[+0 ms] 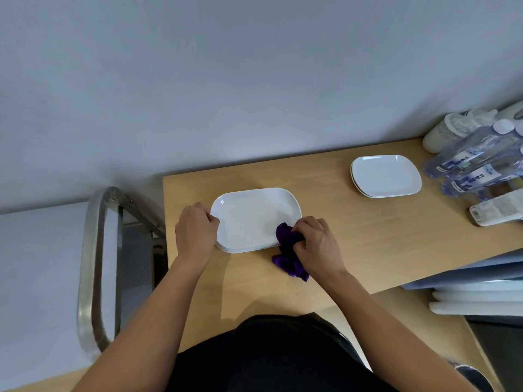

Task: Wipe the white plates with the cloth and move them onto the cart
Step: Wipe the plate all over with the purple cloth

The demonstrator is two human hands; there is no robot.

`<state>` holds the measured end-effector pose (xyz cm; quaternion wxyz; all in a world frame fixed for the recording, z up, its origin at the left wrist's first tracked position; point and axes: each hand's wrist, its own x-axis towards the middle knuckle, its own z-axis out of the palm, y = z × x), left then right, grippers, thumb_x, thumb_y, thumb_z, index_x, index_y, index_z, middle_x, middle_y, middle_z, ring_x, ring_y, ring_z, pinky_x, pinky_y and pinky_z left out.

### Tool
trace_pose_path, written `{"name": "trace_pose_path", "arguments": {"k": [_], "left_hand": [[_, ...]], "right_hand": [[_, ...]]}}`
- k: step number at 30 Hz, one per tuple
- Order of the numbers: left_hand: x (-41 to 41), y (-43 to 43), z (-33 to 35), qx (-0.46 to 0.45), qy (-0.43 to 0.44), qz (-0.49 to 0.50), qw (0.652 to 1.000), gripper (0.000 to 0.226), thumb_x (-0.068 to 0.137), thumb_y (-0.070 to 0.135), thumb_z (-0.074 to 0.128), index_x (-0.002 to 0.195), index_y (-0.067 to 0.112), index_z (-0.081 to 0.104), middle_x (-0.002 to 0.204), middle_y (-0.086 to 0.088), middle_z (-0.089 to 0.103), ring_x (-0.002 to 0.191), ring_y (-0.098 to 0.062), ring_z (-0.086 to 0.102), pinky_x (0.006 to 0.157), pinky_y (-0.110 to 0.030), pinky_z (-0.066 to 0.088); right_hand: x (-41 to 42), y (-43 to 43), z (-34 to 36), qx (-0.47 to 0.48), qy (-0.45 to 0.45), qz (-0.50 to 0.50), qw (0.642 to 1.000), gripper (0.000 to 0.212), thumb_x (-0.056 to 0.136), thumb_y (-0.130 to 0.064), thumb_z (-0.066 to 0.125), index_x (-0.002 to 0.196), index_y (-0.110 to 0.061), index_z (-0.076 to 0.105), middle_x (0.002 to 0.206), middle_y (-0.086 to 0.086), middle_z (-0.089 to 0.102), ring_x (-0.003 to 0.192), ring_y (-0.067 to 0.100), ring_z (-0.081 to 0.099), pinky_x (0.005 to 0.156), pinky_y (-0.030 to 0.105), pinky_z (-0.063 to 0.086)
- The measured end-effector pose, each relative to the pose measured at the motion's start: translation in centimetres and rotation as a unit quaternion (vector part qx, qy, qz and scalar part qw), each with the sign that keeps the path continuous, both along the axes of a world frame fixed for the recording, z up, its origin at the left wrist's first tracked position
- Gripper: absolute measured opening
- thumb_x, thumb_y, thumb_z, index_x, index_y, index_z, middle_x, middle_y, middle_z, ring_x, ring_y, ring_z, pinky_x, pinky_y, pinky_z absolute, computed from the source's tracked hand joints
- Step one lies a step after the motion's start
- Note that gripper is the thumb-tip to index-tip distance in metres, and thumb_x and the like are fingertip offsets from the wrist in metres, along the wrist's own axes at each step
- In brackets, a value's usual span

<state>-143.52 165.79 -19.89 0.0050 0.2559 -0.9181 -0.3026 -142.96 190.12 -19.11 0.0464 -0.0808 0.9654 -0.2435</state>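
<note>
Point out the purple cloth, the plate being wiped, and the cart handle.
purple cloth point(285, 241): head view, bunched upper part.
plate being wiped point(252, 219): head view, bare centre.
cart handle point(90, 250): head view, left steel bar.

- We see a pale wooden table point(353, 244) with a smooth, matt top showing faint grain.
- Near the table's left end lies a white rounded-rectangular plate point(252, 219), glossy and smooth, with small highlights at its rim.
- At that plate's right edge we see a crumpled purple cloth point(287, 250), soft, fuzzy and matt.
- Towards the table's far right sits a stack of white plates point(386, 176), equally glossy.
- Left of the table stands a cart with a brushed metal frame point(93, 267), dully shining.
- At the table's right end lie clear plastic bottles point(475, 159), shiny with paper-like labels.
</note>
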Motion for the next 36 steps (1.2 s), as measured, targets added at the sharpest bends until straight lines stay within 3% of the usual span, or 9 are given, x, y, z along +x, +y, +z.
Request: {"name": "trace_pose_path", "arguments": {"k": [5,9,13,15,18,21,25,29,36], "left_hand": [[0.1,0.2,0.1,-0.007,0.002,0.009,1.0,0.014,0.086,0.008,0.057,0.096,0.007,0.068,0.094,-0.007,0.066,0.076,-0.021,0.056,0.062,-0.03,0.038],[0.4,0.2,0.1,-0.004,0.002,0.013,1.0,0.015,0.087,0.009,0.055,0.092,0.007,0.069,0.091,-0.006,0.066,0.075,-0.021,0.057,0.06,-0.029,0.038],[0.7,0.1,-0.2,0.002,0.005,0.008,1.0,0.015,0.087,0.014,0.057,0.094,0.008,0.069,0.094,-0.007,0.067,0.077,-0.022,0.059,0.062,-0.031,0.043],[0.8,0.4,0.2,-0.02,-0.007,-0.001,1.0,0.02,0.088,0.018,0.061,0.104,0.008,0.066,0.106,-0.008,0.063,0.083,-0.024,0.06,0.065,-0.033,0.046],[0.9,2.0,1.1,-0.055,0.017,-0.04,0.998,0.034,0.089,0.02,0.063,0.122,0.011,0.061,0.12,-0.007,0.054,0.107,-0.027,0.055,0.073,-0.037,0.049],[0.7,4.7,0.9,-0.021,0.063,-0.168,0.983,0.03,0.092,0.024,0.062,0.119,0.013,0.066,0.125,-0.001,0.058,0.117,-0.02,0.054,0.087,-0.033,0.049],[0.4,8.7,-0.1,0.018,0.035,-0.298,0.954,0.037,0.094,0.033,0.06,0.125,0.014,0.065,0.14,0.004,0.052,0.131,-0.014,0.045,0.103,-0.031,0.042],[0.5,11.4,-0.5,-0.01,0.0,-0.332,0.943,0.046,0.095,0.037,0.06,0.134,0.014,0.058,0.155,0.003,0.036,0.145,-0.013,0.028,0.111,-0.032,0.036],[0.6,13.0,-0.2,-0.118,-0.056,-0.341,0.931,0.035,0.104,0.029,0.041,0.132,0.017,0.057,0.161,0.003,0.025,0.15,-0.015,0.017,0.092,-0.037,0.049]], "right_hand": [[0.2,1.4,0.1,0.009,-0.003,-0.071,0.997,0.03,0.071,0.008,0.048,0.091,-0.004,0.065,0.102,0.004,0.061,0.095,0.029,0.049,0.072,0.036,0.045],[-0.6,2.1,0.2,0.068,-0.027,-0.129,0.989,0.038,0.08,0.006,0.043,0.11,-0.007,0.063,0.118,0.007,0.057,0.105,0.031,0.047,0.088,0.038,0.042],[-1.8,1.5,0.7,-0.025,-0.091,-0.12,0.988,0.038,0.086,-0.001,0.042,0.116,-0.009,0.062,0.123,0.005,0.057,0.106,0.025,0.054,0.089,0.036,0.047],[-2.1,1.0,0.6,-0.029,-0.123,-0.118,0.985,0.039,0.085,-0.002,0.042,0.119,-0.01,0.06,0.123,0.006,0.055,0.107,0.025,0.054,0.09,0.036,0.047],[-1.8,1.1,-0.3,-0.006,-0.142,-0.126,0.982,0.035,0.088,-0.006,0.046,0.122,-0.007,0.055,0.121,0.011,0.053,0.107,0.029,0.052,0.09,0.037,0.046],[-1.3,1.7,-1.3,0.025,-0.142,-0.124,0.982,0.035,0.092,-0.022,0.056,0.122,-0.006,0.055,0.117,0.011,0.056,0.107,0.028,0.053,0.09,0.037,0.046],[-1.1,2.5,-1.6,-0.001,-0.148,-0.141,0.979,0.028,0.089,-0.024,0.059,0.112,-0.008,0.058,0.108,0.009,0.058,0.101,0.027,0.055,0.086,0.037,0.047],[-1.0,3.4,-0.8,-0.049,-0.16,-0.162,0.973,0.025,0.087,-0.025,0.058,0.106,-0.009,0.056,0.099,0.006,0.059,0.093,0.025,0.056,0.075,0.031,0.043],[-0.5,5.4,1.7,-0.191,-0.168,-0.166,0.953,0.015,0.086,-0.022,0.061,0.099,-0.017,0.058,0.088,-0.006,0.063,0.076,0.005,0.057,0.059,0.013,0.042]]}}
